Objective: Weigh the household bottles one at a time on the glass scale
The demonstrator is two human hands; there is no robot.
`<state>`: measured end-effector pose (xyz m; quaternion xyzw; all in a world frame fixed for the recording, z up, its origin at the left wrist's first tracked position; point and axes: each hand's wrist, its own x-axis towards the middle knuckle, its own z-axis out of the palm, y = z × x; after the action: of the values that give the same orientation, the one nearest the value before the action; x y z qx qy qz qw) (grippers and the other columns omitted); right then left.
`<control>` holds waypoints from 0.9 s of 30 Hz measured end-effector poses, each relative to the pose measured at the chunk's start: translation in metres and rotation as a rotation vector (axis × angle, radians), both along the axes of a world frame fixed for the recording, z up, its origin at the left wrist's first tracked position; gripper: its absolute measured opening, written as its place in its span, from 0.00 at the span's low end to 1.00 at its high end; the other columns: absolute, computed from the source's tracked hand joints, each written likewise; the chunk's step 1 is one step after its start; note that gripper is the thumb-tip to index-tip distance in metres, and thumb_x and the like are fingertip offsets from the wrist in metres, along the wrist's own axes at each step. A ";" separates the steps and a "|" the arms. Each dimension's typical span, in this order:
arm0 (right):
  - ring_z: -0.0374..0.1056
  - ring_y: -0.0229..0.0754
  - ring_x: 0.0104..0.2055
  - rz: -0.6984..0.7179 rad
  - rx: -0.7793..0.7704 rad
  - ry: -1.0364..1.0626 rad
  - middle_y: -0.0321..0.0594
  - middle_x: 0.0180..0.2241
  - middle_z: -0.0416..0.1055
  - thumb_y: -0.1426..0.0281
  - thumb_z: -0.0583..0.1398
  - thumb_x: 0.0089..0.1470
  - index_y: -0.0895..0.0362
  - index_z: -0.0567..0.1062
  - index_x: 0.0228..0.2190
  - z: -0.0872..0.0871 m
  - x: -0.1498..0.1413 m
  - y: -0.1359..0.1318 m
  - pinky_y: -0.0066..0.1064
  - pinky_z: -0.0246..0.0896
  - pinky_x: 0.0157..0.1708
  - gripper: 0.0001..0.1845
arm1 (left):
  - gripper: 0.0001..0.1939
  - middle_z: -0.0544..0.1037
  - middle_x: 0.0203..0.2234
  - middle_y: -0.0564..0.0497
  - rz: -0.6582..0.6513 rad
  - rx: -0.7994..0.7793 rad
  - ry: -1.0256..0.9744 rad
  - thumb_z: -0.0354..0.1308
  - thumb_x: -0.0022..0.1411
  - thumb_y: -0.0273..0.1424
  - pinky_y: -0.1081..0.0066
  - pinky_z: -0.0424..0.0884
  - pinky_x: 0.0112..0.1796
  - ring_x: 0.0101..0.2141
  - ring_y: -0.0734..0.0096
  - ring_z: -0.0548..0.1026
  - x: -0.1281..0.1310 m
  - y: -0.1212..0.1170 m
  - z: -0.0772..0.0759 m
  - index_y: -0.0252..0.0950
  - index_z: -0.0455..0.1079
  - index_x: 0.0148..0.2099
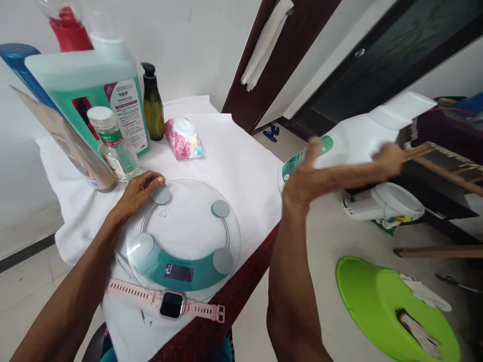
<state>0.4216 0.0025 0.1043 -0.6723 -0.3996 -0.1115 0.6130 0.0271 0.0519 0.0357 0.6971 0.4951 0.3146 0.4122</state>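
My right hand (302, 178), blurred by motion, grips a large white bottle (349, 133) beyond the table's right side. The bottle is tilted, its white cap toward the upper right and its green label partly hidden by my fingers. My left hand (138, 193) is at the far left edge of a round glass bathroom scale (184, 221), its fingers curled at the rim by one grey pad. The scale's small display (179, 272) is lit, its digits upside down to me. A pink smartwatch (172, 304) lies along the scale's near edge.
Behind my left hand stand a clear jar (118, 153), a beige tube (68, 141), a big green liquid jug (101, 95) and a dark pump bottle (152, 105). A wipes pack (183, 138) lies beside them. On the floor are a white bucket (381, 201) and a green basin (362, 296).
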 end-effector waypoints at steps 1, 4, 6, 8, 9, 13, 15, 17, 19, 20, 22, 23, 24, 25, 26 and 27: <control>0.49 0.66 0.83 -0.015 0.029 -0.136 0.59 0.75 0.58 0.50 0.71 0.66 0.53 0.67 0.68 0.000 -0.020 0.016 0.67 0.53 0.81 0.39 | 0.34 0.89 0.47 0.41 -0.002 0.003 0.005 0.58 0.70 0.66 0.52 0.79 0.55 0.50 0.45 0.84 0.000 0.000 -0.001 0.40 0.82 0.49; 0.54 0.66 0.82 0.369 -0.304 -0.310 0.62 0.78 0.56 0.51 0.79 0.54 0.54 0.58 0.76 -0.008 -0.089 0.079 0.67 0.53 0.81 0.60 | 0.31 0.89 0.47 0.41 0.003 0.005 0.002 0.58 0.72 0.62 0.53 0.78 0.54 0.49 0.47 0.83 -0.002 0.001 -0.005 0.39 0.82 0.49; 0.46 0.77 0.84 0.540 -0.547 -0.275 0.64 0.81 0.49 0.50 0.81 0.50 0.50 0.50 0.81 -0.020 -0.133 0.122 0.79 0.52 0.77 0.71 | 0.30 0.88 0.46 0.41 -0.002 0.007 -0.021 0.58 0.71 0.61 0.53 0.78 0.53 0.48 0.48 0.83 -0.003 0.003 -0.009 0.38 0.81 0.48; 0.45 0.82 0.84 0.592 -0.683 -0.194 0.66 0.82 0.46 0.52 0.83 0.45 0.48 0.47 0.81 -0.035 -0.166 0.155 0.85 0.51 0.74 0.77 | 0.30 0.88 0.44 0.41 -0.008 0.011 -0.048 0.58 0.71 0.61 0.54 0.78 0.51 0.46 0.49 0.83 -0.004 0.004 -0.012 0.38 0.81 0.47; 0.47 0.82 0.83 0.588 -0.731 -0.139 0.67 0.82 0.49 0.55 0.83 0.43 0.49 0.49 0.80 -0.042 -0.178 0.167 0.85 0.52 0.73 0.76 | 0.30 0.88 0.43 0.41 -0.012 0.012 -0.059 0.59 0.71 0.61 0.54 0.78 0.50 0.45 0.50 0.83 -0.004 0.004 -0.014 0.38 0.81 0.47; 0.64 0.74 0.76 0.503 -0.785 0.023 0.65 0.72 0.67 0.67 0.79 0.46 0.54 0.61 0.73 -0.056 -0.193 0.183 0.72 0.61 0.74 0.59 | 0.27 0.87 0.42 0.41 -0.019 0.004 -0.096 0.59 0.71 0.58 0.55 0.78 0.49 0.42 0.53 0.82 -0.006 0.005 -0.019 0.37 0.80 0.46; 0.70 0.68 0.72 0.462 -0.770 0.093 0.62 0.67 0.73 0.68 0.77 0.47 0.57 0.64 0.70 -0.053 -0.186 0.179 0.62 0.67 0.73 0.53 | 0.25 0.87 0.41 0.42 -0.020 0.006 -0.114 0.60 0.70 0.55 0.55 0.78 0.50 0.41 0.54 0.81 -0.006 0.005 -0.021 0.37 0.79 0.45; 0.74 0.63 0.67 0.428 -0.745 0.227 0.58 0.62 0.76 0.66 0.77 0.46 0.57 0.66 0.67 -0.048 -0.175 0.170 0.54 0.73 0.69 0.51 | 0.24 0.87 0.40 0.43 -0.022 0.016 -0.128 0.60 0.69 0.54 0.55 0.79 0.50 0.40 0.55 0.81 -0.006 0.005 -0.023 0.38 0.79 0.45; 0.77 0.59 0.61 0.411 -0.697 0.375 0.52 0.57 0.78 0.63 0.77 0.45 0.56 0.68 0.64 -0.046 -0.162 0.154 0.49 0.78 0.62 0.48 | 0.23 0.87 0.39 0.43 -0.027 0.037 -0.132 0.59 0.70 0.54 0.55 0.79 0.50 0.39 0.55 0.81 -0.007 0.004 -0.025 0.38 0.78 0.45; 0.78 0.58 0.59 0.417 -0.666 0.418 0.50 0.56 0.78 0.62 0.77 0.45 0.55 0.69 0.63 -0.046 -0.155 0.142 0.48 0.79 0.60 0.47 | 0.23 0.87 0.39 0.43 -0.027 0.048 -0.128 0.59 0.70 0.53 0.55 0.79 0.51 0.40 0.55 0.81 -0.007 0.004 -0.026 0.38 0.78 0.45; 0.78 0.57 0.58 0.466 -0.603 0.418 0.47 0.55 0.78 0.58 0.77 0.44 0.53 0.69 0.61 -0.045 -0.141 0.111 0.50 0.79 0.59 0.46 | 0.21 0.87 0.40 0.43 -0.026 0.069 -0.111 0.59 0.70 0.51 0.54 0.79 0.52 0.40 0.54 0.81 -0.007 0.004 -0.027 0.38 0.78 0.45; 0.78 0.57 0.59 0.516 -0.573 0.380 0.48 0.56 0.78 0.56 0.78 0.44 0.52 0.69 0.62 -0.044 -0.136 0.091 0.51 0.78 0.60 0.47 | 0.20 0.87 0.41 0.43 -0.025 0.076 -0.102 0.60 0.69 0.50 0.54 0.79 0.52 0.41 0.54 0.82 -0.007 0.004 -0.028 0.38 0.78 0.45; 0.78 0.58 0.59 0.577 -0.550 0.338 0.49 0.57 0.77 0.54 0.78 0.44 0.52 0.69 0.62 -0.042 -0.131 0.069 0.54 0.78 0.60 0.49 | 0.19 0.87 0.41 0.43 -0.023 0.081 -0.094 0.60 0.69 0.49 0.54 0.80 0.52 0.41 0.54 0.82 -0.006 0.004 -0.029 0.38 0.79 0.44; 0.77 0.59 0.59 0.630 -0.529 0.258 0.49 0.59 0.77 0.51 0.78 0.45 0.51 0.69 0.63 -0.039 -0.128 0.046 0.56 0.78 0.60 0.49 | 0.18 0.87 0.42 0.43 -0.022 0.085 -0.088 0.60 0.69 0.48 0.54 0.80 0.52 0.41 0.55 0.82 -0.006 0.004 -0.030 0.38 0.79 0.45; 0.77 0.60 0.60 0.655 -0.515 0.159 0.49 0.60 0.77 0.48 0.79 0.46 0.49 0.70 0.64 -0.035 -0.127 0.022 0.60 0.77 0.61 0.50 | 0.17 0.87 0.41 0.43 -0.024 0.089 -0.082 0.60 0.69 0.47 0.55 0.80 0.52 0.41 0.55 0.82 -0.006 0.005 -0.030 0.38 0.79 0.45; 0.76 0.61 0.60 0.658 -0.510 0.071 0.48 0.61 0.77 0.46 0.79 0.45 0.47 0.70 0.64 -0.030 -0.128 -0.001 0.63 0.76 0.62 0.51 | 0.17 0.87 0.41 0.43 -0.025 0.094 -0.073 0.60 0.70 0.46 0.55 0.80 0.52 0.41 0.55 0.82 -0.006 0.005 -0.030 0.37 0.79 0.45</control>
<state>0.2940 0.0015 0.0743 -0.6426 -0.5864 0.2162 0.4432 0.0211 0.0569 0.0053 0.7100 0.4555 0.3575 0.4007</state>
